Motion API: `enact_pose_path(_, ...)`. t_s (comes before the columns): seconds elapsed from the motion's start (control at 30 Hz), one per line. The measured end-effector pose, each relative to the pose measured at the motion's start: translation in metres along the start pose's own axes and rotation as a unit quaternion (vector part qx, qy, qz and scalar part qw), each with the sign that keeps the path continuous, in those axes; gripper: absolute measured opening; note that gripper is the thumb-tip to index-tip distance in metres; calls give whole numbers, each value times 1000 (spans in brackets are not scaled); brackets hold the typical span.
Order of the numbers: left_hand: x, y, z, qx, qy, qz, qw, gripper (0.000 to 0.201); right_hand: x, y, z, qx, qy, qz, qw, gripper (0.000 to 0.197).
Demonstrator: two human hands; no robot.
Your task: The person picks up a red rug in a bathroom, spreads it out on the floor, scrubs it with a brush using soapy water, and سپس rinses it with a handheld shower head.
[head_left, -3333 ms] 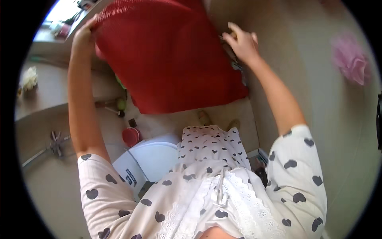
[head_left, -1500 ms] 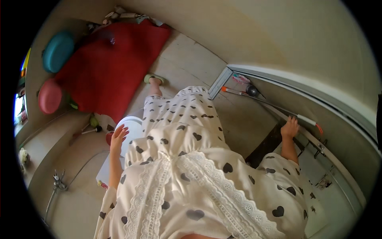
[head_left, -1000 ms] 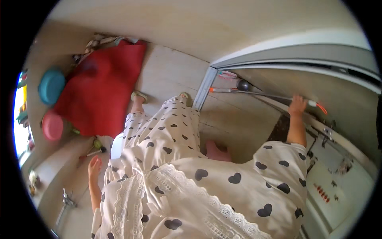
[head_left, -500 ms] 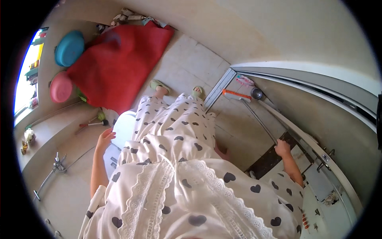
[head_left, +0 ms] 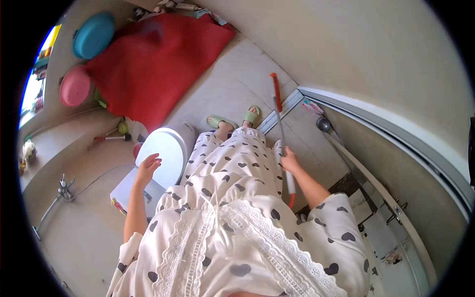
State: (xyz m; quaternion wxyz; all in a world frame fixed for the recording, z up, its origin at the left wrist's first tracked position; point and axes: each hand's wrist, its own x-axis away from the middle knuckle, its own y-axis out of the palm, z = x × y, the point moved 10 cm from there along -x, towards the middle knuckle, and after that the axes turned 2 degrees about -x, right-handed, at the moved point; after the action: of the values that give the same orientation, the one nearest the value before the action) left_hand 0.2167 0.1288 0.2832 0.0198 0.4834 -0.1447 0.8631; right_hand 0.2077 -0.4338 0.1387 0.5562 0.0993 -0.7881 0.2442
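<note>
My right hand (head_left: pixel 290 160) is closed around the pole of a long-handled floor brush (head_left: pixel 282 129). The brush has a narrow head with orange bristles (head_left: pixel 276 92), a light grey grip and a red tip at its near end. Its head is over the pale tiles by the door track, ahead of my right foot; whether it touches the floor I cannot tell. On the left, my left hand (head_left: pixel 147 168) holds nothing, its fingers loosely apart. It is above or beside the white toilet lid (head_left: pixel 163 153); contact is not visible.
A large red sheet (head_left: pixel 158 64) covers something at the far left. Blue (head_left: pixel 94 35) and pink (head_left: pixel 75 86) basins are against the left wall. At right are a sliding-door track (head_left: pixel 280 113), a metal pot (head_left: pixel 323 123) and a glass-topped edge rail (head_left: pixel 368 173).
My right hand has moved left and closer to my body with the brush, whose head swung forward across the door track. My view shifted, showing more of the toilet; my left hand moved slightly right.
</note>
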Motion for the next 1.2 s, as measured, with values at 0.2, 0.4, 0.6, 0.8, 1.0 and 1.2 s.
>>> enact_pose_path(0.2, 18, -13, -66, 18, -45, 54, 997, 37, -7, 35, -99, 106, -5, -60, 993, 65)
enact_pose_path(0.4, 47, 4, -72, 136, -71, 136, 979, 36, -11, -23, -171, 240, -30, -12, 970, 67)
enact_pose_path(0.6, 60, 88, -129, 207, -128, 45, 969, 39, -108, 1, -288, 374, -94, 109, 916, 46)
enact_pose_path(0.8, 76, 80, -129, 274, -113, 149, 943, 40, -97, 30, -298, 609, -135, -14, 781, 46)
enact_pose_path(1.0, 76, 84, -162, 296, -130, 183, 928, 44, -61, 70, -281, 622, -139, -38, 769, 49)
enact_pose_path(1.2, 74, 125, -143, 336, -143, 194, 910, 42, -16, 185, -283, 584, -225, -189, 757, 46)
